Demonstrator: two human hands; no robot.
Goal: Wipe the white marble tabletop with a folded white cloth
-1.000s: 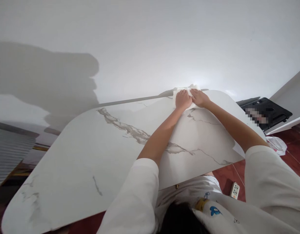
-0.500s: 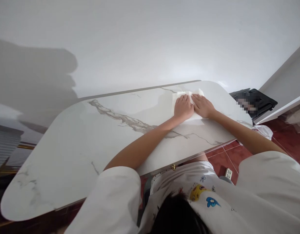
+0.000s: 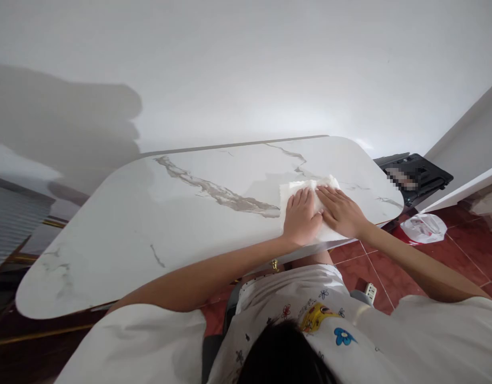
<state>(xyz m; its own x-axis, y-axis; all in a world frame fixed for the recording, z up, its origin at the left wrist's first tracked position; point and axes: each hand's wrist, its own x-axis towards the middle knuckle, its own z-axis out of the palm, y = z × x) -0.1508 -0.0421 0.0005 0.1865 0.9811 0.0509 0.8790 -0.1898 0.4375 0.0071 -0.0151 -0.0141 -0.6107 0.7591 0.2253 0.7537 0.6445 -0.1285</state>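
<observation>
While left hand (image 3: pixel 304 216) and right hand (image 3: pixel 344 210) press side by side, grip spread flat, pinching nothing, soft white rectangular sheet (image 3: pixel 328 231) lies beneath, near three o'clock on white marble-patterned, round-cornered surface (image 3: pixel 118 229), likely keeping pressure even

A pale wall (image 3: pixel 246 64) rises in front of me, a broad shadow (image 3: pixel 70 112) across its left side. Over to the right I can see a black plastic object (image 3: pixel 433 173), partly blurred out. Near it, a white plastic bag (image 3: pixel 425 228) sits on the red tiled floor (image 3: pixel 467 250); a power strip (image 3: pixel 370 291) lies closer in.
</observation>
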